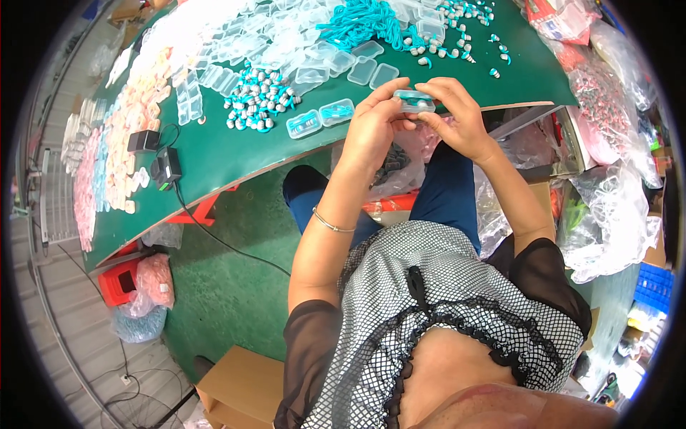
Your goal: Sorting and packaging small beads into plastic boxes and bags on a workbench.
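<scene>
Between my two hands, at the near edge of the green table, is a small clear plastic case with teal and grey corded earplugs inside. My left hand pinches its left end with closed fingers. My right hand grips the right end, thumb underneath and fingers over the top. Whether the lid is fully closed cannot be made out. Left of my left hand lies a filled case with another filled case beside it. Just beyond my hands are empty clear cases.
The green table also bears a pile of grey and teal earplugs, teal cords, more loose earplugs and rows of peach pieces. A black device trails a cable. Plastic bags crowd the right.
</scene>
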Motion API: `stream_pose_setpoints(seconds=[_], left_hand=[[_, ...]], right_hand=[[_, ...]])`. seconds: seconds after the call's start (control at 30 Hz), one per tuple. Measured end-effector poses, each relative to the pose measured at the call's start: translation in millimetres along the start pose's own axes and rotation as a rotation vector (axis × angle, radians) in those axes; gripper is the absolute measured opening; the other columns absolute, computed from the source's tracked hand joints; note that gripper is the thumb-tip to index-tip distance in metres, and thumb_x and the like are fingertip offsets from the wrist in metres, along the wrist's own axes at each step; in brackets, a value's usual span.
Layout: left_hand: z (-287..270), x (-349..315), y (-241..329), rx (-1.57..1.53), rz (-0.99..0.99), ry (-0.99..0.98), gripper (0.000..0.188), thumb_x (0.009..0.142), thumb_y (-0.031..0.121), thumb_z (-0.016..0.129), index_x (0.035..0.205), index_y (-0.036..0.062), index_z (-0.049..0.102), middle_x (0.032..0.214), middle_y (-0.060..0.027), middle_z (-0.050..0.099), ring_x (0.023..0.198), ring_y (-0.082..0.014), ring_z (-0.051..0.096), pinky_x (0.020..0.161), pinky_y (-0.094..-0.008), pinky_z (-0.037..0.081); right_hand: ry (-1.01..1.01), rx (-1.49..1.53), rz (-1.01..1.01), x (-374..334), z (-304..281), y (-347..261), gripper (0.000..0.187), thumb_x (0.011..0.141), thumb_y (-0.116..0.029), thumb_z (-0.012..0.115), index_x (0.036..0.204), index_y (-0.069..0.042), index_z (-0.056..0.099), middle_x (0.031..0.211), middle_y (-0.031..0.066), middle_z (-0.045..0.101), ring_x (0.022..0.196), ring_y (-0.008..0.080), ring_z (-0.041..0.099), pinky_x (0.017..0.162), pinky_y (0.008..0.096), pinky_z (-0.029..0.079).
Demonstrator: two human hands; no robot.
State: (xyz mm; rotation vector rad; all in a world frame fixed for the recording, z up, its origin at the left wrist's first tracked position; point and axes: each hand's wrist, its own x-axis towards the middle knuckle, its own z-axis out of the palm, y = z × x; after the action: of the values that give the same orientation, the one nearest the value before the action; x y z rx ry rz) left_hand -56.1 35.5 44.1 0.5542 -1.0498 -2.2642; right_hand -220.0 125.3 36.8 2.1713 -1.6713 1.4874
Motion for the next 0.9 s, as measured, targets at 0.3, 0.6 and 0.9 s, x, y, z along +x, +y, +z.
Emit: stream_pose_setpoints(seconds=[0.3, 0.6, 0.9], left_hand=[[-10.2, -10.2, 1.9, 0.614, 0.305, -0.077, 0.042, 0.086, 0.005, 0.064, 0.127, 0.0006, 0.058, 0.1, -0.0132, 0.066, 0.081, -0.0185, 0.066, 0.07, -0.0303, 0.054], [-13.8, -8.4, 4.0, 1.299, 0.904, -0.063, 0.027, 0.081, 0.01, 0.073, 0.106, 0.0018, 0.066, 0.1, -0.0159, 0.067, 0.083, -0.0273, 0.067, 0.069, -0.0339, 0.054], [-25.7, -6.5, 3.6, 1.476, 0.929, 0.023, 0.026, 0.075, 0.013, 0.076, 0.099, 0.0046, 0.068, 0.095, -0.0103, 0.068, 0.088, -0.0285, 0.064, 0.075, -0.0397, 0.05]], right_hand=[[-0.064, 0.071, 0.075, -3.3, -5.4, -3.8, 0.039, 0.081, -0.011, 0.072, 0.118, -0.003, 0.063, 0.111, 0.0144, 0.06, 0.1, 0.0273, 0.06, 0.085, 0.0349, 0.049], [-0.059, 0.11, 0.034, -1.9, -2.5, 0.7, 0.028, 0.084, -0.01, 0.069, 0.111, -0.002, 0.066, 0.101, 0.0122, 0.061, 0.086, 0.0214, 0.062, 0.071, 0.0296, 0.051], [-0.286, 0.292, 0.087, 15.6, 8.3, 29.6, 0.02, 0.083, -0.009, 0.068, 0.103, -0.005, 0.069, 0.1, 0.0095, 0.065, 0.089, 0.0232, 0.062, 0.078, 0.0337, 0.05]])
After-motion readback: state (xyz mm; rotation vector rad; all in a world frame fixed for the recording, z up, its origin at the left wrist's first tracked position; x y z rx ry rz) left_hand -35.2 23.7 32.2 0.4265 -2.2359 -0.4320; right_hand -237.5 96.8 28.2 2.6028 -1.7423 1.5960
